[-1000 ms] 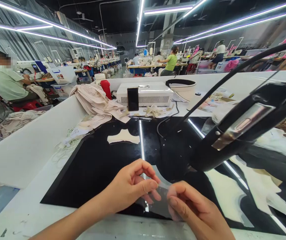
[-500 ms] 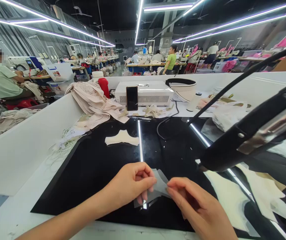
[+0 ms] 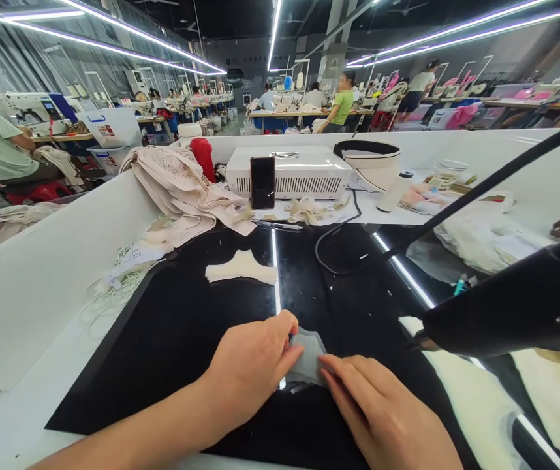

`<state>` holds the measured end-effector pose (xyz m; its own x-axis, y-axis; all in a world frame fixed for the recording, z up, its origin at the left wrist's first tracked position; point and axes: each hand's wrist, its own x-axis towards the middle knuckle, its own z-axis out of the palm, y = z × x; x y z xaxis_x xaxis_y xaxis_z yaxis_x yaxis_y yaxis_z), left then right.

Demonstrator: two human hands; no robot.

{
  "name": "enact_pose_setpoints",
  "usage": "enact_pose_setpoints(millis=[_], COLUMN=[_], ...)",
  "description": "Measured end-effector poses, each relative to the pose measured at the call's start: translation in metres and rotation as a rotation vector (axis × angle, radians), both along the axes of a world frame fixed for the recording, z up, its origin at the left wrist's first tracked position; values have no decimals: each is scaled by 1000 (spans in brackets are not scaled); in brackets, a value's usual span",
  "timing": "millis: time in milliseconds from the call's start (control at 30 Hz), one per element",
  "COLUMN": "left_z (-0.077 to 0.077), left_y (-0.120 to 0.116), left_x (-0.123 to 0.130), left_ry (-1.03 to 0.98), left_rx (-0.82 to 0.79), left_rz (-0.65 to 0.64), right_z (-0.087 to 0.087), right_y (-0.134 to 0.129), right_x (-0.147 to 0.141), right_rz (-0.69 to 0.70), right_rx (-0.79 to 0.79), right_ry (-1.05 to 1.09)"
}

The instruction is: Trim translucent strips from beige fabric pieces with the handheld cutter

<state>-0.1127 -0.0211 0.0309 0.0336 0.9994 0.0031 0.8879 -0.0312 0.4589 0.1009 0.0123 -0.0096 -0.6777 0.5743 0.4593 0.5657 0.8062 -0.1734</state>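
A small piece of thin, translucent whitish fabric (image 3: 308, 349) is stretched between my hands, just above the glossy black work surface (image 3: 162, 365). My left hand (image 3: 255, 356) pinches its left side between thumb and curled fingers. At the right edge, my right hand (image 3: 382, 405) grips it between thumb and fingertips. The fabric's ends are hidden behind my fingers. Farther back lies a cream cut piece (image 3: 241, 267), apart from both hands. To the right, more cream pieces (image 3: 470, 398) with sheer edges rest on the black surface.
A thick black arm-like device (image 3: 500, 300) juts in from the right. At the back stand a phone (image 3: 263, 183), a white vented box (image 3: 309, 173) and a red bottle (image 3: 202, 160). Beige fabric (image 3: 177, 183) is heaped at left. A co-worker (image 3: 0, 140) sits beyond the left partition.
The view has shifted slightly. My left hand has turned, its fingers now closer around the fabric, and my right fingers have closed flatter onto the fabric's right edge.
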Motion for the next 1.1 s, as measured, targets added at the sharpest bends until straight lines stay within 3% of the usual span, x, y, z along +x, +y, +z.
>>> enact_pose_setpoints(millis=[267, 733, 933, 1100], left_z=[-9, -9, -10, -14], left_y=[-6, -9, -12, -14], left_x=[1, 1, 2, 5], left_ry=[202, 254, 396, 303], left_rx=[118, 145, 387, 539], left_rz=[-132, -153, -251, -396], right_z=[2, 5, 6, 6], right_y=[-1, -5, -6, -5], right_x=[0, -6, -7, -7], right_rz=[1, -48, -50, -38], right_rx=[34, -15, -47, -77], right_ry=[-61, -15, 24, 31])
